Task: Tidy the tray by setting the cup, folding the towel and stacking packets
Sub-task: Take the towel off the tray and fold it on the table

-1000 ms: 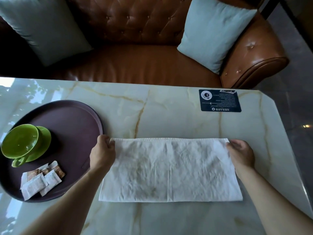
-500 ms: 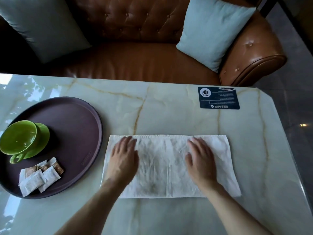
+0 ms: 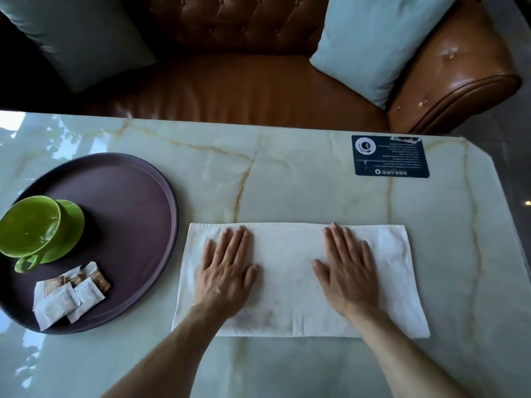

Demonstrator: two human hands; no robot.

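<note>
White towel (image 3: 290, 271) lies on the marble table (image 3: 287, 182) at six o'clock; we press our left hand (image 3: 225, 272) and right hand (image 3: 346, 271) spread flat on it, likely smoothing for another fold. At nine o'clock the tray (image 3: 129, 196) holds cup (image 3: 30, 225) and, seemingly unstacked, packets (image 3: 69, 294).

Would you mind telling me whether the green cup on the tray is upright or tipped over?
Upright: the cup sits on its saucer with the opening facing up.
</note>
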